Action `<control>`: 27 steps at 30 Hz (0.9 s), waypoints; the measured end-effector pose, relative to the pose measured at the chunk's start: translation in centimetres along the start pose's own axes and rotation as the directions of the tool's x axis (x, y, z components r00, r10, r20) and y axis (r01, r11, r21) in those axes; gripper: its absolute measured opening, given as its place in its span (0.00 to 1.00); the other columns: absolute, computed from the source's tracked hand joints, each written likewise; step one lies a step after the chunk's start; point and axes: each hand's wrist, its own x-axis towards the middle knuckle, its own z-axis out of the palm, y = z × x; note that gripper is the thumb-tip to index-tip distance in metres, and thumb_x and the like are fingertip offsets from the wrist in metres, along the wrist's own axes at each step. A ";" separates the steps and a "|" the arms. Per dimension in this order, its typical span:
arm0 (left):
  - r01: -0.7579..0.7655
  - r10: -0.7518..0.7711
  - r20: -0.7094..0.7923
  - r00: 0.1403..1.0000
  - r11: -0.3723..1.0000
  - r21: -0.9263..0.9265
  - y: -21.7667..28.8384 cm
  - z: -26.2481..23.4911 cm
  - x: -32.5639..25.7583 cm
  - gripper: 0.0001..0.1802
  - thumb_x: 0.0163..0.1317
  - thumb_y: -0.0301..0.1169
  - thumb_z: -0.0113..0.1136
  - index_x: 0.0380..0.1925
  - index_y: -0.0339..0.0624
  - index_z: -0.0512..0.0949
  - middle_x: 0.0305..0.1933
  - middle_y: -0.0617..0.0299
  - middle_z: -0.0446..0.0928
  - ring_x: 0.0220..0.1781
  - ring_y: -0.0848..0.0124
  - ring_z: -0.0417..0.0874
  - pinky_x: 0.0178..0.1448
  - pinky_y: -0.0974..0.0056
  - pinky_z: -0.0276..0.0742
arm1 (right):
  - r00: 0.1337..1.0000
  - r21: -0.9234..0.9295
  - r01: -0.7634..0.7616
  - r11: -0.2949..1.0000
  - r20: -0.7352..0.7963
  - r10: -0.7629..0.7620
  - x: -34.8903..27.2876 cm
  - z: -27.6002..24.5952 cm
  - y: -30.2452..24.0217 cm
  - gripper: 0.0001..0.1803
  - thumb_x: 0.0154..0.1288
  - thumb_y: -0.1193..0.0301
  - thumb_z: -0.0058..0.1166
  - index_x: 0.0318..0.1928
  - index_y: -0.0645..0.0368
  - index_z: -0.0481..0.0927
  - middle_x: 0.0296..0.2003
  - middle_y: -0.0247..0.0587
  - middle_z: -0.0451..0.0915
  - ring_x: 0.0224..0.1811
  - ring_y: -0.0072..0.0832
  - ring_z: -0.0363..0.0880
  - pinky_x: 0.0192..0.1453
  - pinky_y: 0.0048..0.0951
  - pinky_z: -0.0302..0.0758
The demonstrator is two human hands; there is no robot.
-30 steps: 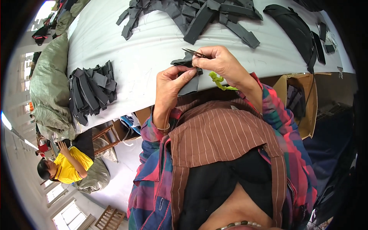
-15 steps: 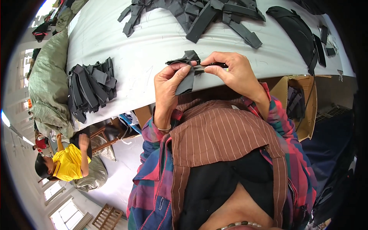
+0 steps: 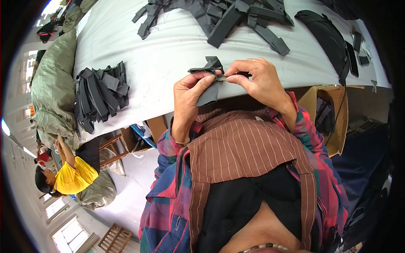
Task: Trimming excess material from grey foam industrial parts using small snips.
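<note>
Just over the table's near edge, my left hand (image 3: 189, 92) pinches a dark grey folded fabric strip (image 3: 208, 96) between thumb and fingers. One end of the strip sticks up past the fingertips and the other hangs below the thumb. My right hand (image 3: 260, 82) is closed around small black-handled thread snips (image 3: 243, 74), partly hidden by the fingers. Their metal tip meets the fabric beside my left thumb. Whether the blades are apart is too small to tell.
A heap of grey fabric strips (image 3: 228, 23) lies across the white table (image 3: 156, 63). More strips form a neat pile (image 3: 101, 95) at left, beside a big green sack (image 3: 55, 80). A black bag (image 3: 322, 38) sits at right, above a cardboard box (image 3: 337, 122). Someone in yellow (image 3: 76, 175) works at far left.
Both hands and the fabric strip have shifted slightly right. The metal tip of the snips now shows more plainly at the fabric. The person in yellow has raised their arms toward the sack.
</note>
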 end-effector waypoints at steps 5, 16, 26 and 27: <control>0.040 -0.041 0.048 0.998 0.999 0.021 0.5 0.0 -0.5 0.06 0.59 0.24 0.61 0.34 0.33 0.81 0.41 0.59 0.82 0.39 0.77 0.79 0.46 0.72 0.74 | 0.989 0.313 -0.121 0.942 -0.043 0.141 0.5 -0.3 0.2 0.12 0.54 0.73 0.61 0.41 0.60 0.80 0.33 0.36 0.82 0.36 0.19 0.79 0.40 0.22 0.72; -0.221 0.200 0.105 0.974 0.935 0.277 -0.8 0.4 -0.5 0.19 0.53 0.19 0.64 0.42 0.38 0.68 0.38 0.60 0.78 0.39 0.76 0.76 0.45 0.73 0.72 | 0.987 0.461 -0.118 0.879 -0.041 0.154 2.9 2.3 1.6 0.07 0.60 0.73 0.57 0.31 0.66 0.78 0.24 0.28 0.77 0.31 0.12 0.70 0.35 0.21 0.68; -0.078 0.077 0.014 0.997 0.964 0.255 -0.6 -0.3 0.2 0.14 0.66 0.32 0.56 0.47 0.36 0.73 0.29 0.71 0.74 0.30 0.85 0.69 0.32 0.78 0.65 | 0.977 0.620 -0.211 0.756 0.124 0.172 3.2 3.0 1.8 0.09 0.63 0.68 0.57 0.33 0.62 0.80 0.26 0.24 0.74 0.30 0.12 0.66 0.36 0.18 0.64; -0.107 0.116 -0.029 0.993 0.971 0.216 -0.9 -0.2 0.3 0.14 0.68 0.37 0.54 0.35 0.35 0.78 0.26 0.75 0.71 0.26 0.87 0.63 0.28 0.78 0.58 | 0.977 0.618 -0.211 0.757 0.125 0.171 3.2 3.0 1.8 0.09 0.63 0.68 0.57 0.33 0.62 0.80 0.26 0.24 0.74 0.30 0.12 0.66 0.36 0.18 0.64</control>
